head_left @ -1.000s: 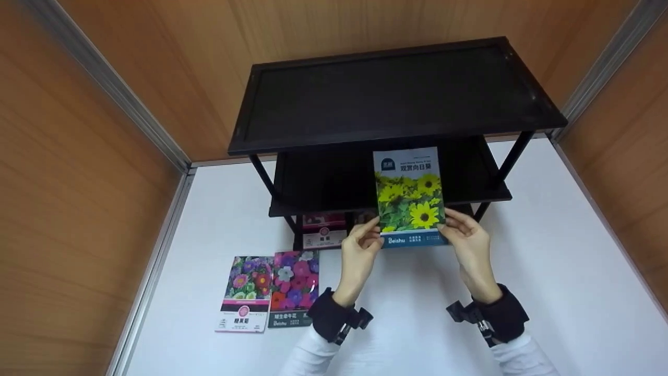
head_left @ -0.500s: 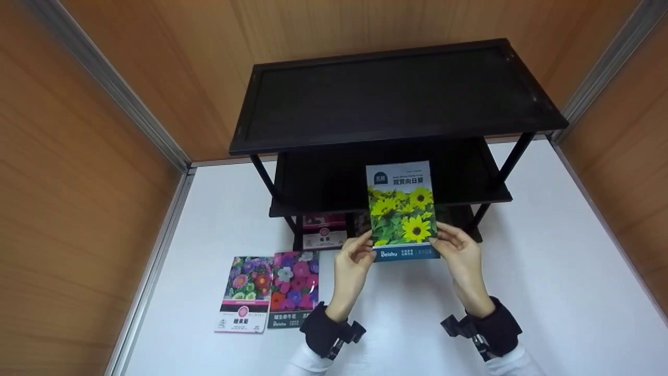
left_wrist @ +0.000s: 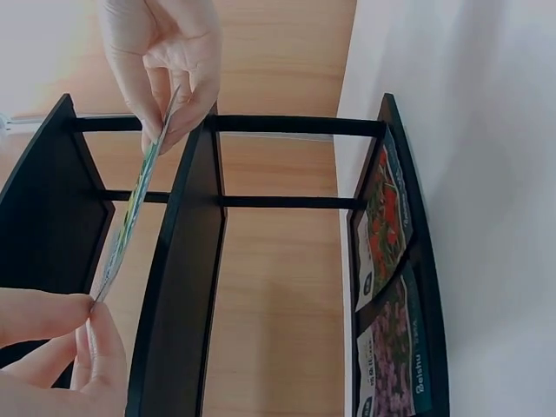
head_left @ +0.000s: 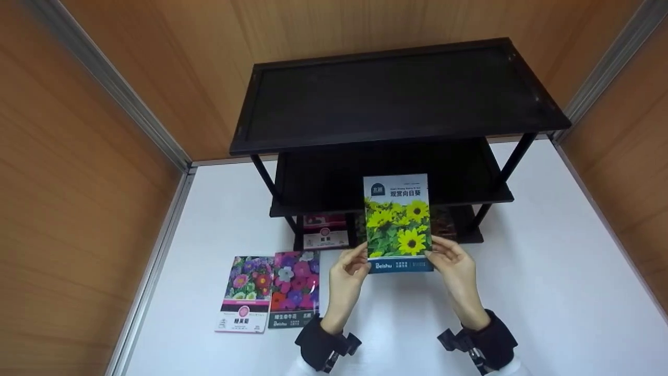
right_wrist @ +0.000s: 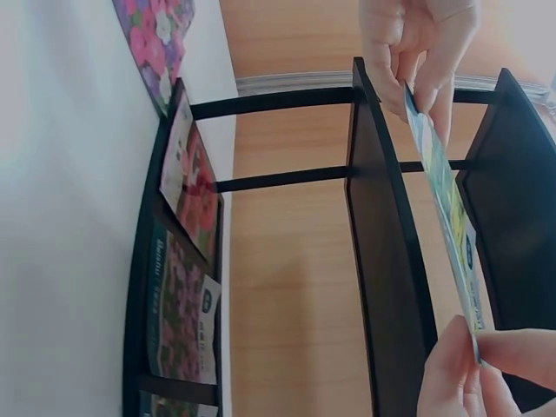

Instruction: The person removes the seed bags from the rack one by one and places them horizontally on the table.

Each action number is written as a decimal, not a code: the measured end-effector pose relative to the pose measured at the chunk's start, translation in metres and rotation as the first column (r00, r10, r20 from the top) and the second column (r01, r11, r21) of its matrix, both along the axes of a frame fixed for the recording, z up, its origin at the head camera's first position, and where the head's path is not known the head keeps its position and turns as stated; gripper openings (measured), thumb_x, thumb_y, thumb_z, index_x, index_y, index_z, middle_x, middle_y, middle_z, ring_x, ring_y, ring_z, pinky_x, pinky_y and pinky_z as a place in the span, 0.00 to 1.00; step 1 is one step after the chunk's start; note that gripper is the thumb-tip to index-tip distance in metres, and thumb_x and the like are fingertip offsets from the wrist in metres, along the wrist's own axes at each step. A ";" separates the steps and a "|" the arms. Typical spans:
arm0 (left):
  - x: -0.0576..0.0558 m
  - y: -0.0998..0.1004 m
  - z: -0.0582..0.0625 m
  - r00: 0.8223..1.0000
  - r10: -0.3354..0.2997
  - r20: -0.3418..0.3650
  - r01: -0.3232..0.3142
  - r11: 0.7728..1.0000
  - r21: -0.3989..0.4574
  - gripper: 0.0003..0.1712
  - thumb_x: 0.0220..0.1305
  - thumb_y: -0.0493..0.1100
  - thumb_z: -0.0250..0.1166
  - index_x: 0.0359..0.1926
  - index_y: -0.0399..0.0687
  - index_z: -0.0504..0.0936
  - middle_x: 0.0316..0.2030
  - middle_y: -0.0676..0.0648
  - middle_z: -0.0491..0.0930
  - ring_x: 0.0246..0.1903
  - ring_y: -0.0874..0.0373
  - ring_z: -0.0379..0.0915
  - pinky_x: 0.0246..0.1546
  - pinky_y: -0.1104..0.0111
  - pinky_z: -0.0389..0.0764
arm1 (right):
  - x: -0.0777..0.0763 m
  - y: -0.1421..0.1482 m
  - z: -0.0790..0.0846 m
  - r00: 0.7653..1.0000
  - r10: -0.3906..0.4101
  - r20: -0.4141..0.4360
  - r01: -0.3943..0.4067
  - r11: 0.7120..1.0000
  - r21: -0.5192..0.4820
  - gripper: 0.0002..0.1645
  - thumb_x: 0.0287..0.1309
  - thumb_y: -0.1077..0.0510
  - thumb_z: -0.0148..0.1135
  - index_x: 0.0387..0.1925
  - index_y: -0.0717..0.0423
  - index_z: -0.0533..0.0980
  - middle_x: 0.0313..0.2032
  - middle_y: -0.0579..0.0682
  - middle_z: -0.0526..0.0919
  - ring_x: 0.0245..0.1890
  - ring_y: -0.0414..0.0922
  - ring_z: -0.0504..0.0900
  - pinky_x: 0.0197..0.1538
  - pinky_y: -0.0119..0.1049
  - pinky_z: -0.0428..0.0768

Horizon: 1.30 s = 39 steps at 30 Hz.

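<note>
A seed packet with yellow sunflowers (head_left: 397, 224) is held up in front of the black shelf rack's middle level (head_left: 318, 183). My left hand (head_left: 347, 284) pinches its lower left edge between thumb and fingers. On the opposite edge, the thumb and fingers of my right hand (head_left: 455, 277) grip it likewise. Both wrist views show the sunflower packet (left_wrist: 132, 217) almost edge-on, stretched between the two hands and apart from the shelf boards. To the left on the white table lie two more packets, one with mixed daisies (head_left: 244, 292) and one with petunias (head_left: 295, 287), side by side.
On the rack's bottom level lie several packets, including a pink-banded one (head_left: 325, 232) and a red-flowered one (left_wrist: 385, 213). The black top board (head_left: 396, 94) overhangs the middle level. Wooden panels (head_left: 104, 183) with metal corner strips enclose the table.
Both hands have drawn the sunflower packet back toward the body and slightly left, away from the middle shelf. More of the bottom level's right side now shows. The packets on the table stay put.
</note>
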<state>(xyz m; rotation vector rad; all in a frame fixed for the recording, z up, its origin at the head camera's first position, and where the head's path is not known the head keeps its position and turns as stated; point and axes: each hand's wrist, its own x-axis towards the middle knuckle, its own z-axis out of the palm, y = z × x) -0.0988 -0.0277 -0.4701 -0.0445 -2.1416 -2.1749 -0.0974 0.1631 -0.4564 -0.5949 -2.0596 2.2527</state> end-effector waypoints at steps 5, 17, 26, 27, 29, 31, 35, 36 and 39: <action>0.006 -0.003 -0.004 1.000 0.012 0.004 -0.012 1.000 -0.005 0.20 0.50 0.24 0.57 0.48 0.28 0.74 0.36 0.39 0.73 0.36 0.54 0.71 0.39 0.71 0.74 | 0.005 -0.002 -0.005 1.000 -0.002 0.013 0.002 1.000 -0.011 0.22 0.50 0.70 0.58 0.50 0.66 0.69 0.38 0.50 0.75 0.36 0.40 0.76 0.39 0.28 0.76; 0.020 -0.009 -0.004 0.999 0.035 0.027 -0.035 0.999 -0.003 0.19 0.48 0.21 0.56 0.45 0.25 0.74 0.34 0.37 0.73 0.34 0.53 0.72 0.38 0.72 0.75 | 0.015 -0.008 -0.018 0.998 -0.003 0.056 0.002 1.000 0.025 0.21 0.48 0.70 0.59 0.47 0.67 0.70 0.37 0.52 0.76 0.32 0.38 0.77 0.36 0.28 0.76; 0.028 -0.018 -0.021 0.995 0.048 0.084 -0.044 0.998 -0.054 0.19 0.49 0.23 0.57 0.46 0.27 0.75 0.34 0.39 0.74 0.33 0.53 0.72 0.37 0.71 0.75 | 0.022 -0.014 -0.024 0.993 0.023 0.119 -0.026 0.999 0.025 0.20 0.49 0.67 0.59 0.46 0.66 0.70 0.38 0.54 0.77 0.33 0.39 0.77 0.36 0.29 0.76; 0.028 -0.020 -0.023 0.995 0.052 0.088 -0.046 0.997 -0.067 0.19 0.49 0.24 0.58 0.46 0.28 0.75 0.34 0.40 0.74 0.33 0.54 0.72 0.37 0.71 0.75 | 0.023 -0.015 -0.025 0.992 0.024 0.124 -0.027 0.999 0.024 0.20 0.49 0.67 0.59 0.46 0.66 0.70 0.38 0.54 0.77 0.33 0.39 0.77 0.36 0.29 0.76; 0.029 -0.021 -0.027 0.993 0.061 0.100 -0.052 0.995 -0.087 0.19 0.49 0.25 0.58 0.46 0.29 0.75 0.34 0.41 0.74 0.33 0.55 0.72 0.38 0.72 0.75 | 0.024 -0.017 -0.027 0.991 0.027 0.133 -0.030 0.999 0.021 0.20 0.49 0.67 0.59 0.46 0.67 0.70 0.38 0.54 0.77 0.33 0.39 0.77 0.36 0.29 0.76; 0.031 -0.022 -0.029 0.991 0.066 0.113 -0.056 0.994 -0.090 0.19 0.50 0.26 0.59 0.46 0.30 0.76 0.34 0.41 0.74 0.33 0.55 0.73 0.38 0.72 0.74 | 0.026 -0.019 -0.030 0.989 0.030 0.143 -0.033 0.999 0.016 0.20 0.48 0.67 0.59 0.46 0.67 0.70 0.37 0.53 0.77 0.33 0.39 0.77 0.36 0.29 0.76; 0.033 -0.025 -0.032 0.988 0.082 0.134 -0.071 0.994 -0.085 0.19 0.50 0.26 0.58 0.46 0.31 0.76 0.34 0.42 0.74 0.33 0.55 0.73 0.36 0.73 0.75 | 0.027 -0.022 -0.035 0.988 0.038 0.150 -0.040 0.999 0.010 0.20 0.48 0.67 0.60 0.46 0.67 0.70 0.36 0.53 0.77 0.32 0.39 0.77 0.35 0.29 0.76; 0.033 -0.025 -0.033 0.987 0.084 0.137 -0.073 0.994 -0.084 0.19 0.50 0.25 0.58 0.46 0.30 0.76 0.33 0.42 0.74 0.33 0.55 0.73 0.36 0.73 0.74 | 0.027 -0.023 -0.037 0.988 0.041 0.150 -0.043 0.999 0.010 0.20 0.48 0.67 0.60 0.46 0.67 0.70 0.36 0.52 0.77 0.32 0.39 0.76 0.35 0.29 0.76; 0.033 -0.027 -0.034 0.985 0.092 0.144 -0.080 0.993 -0.089 0.19 0.49 0.24 0.58 0.45 0.30 0.76 0.33 0.41 0.74 0.32 0.54 0.73 0.35 0.74 0.75 | 0.028 -0.024 -0.040 0.987 0.041 0.155 -0.042 0.999 0.003 0.20 0.48 0.67 0.60 0.45 0.67 0.70 0.35 0.52 0.78 0.31 0.40 0.76 0.34 0.30 0.76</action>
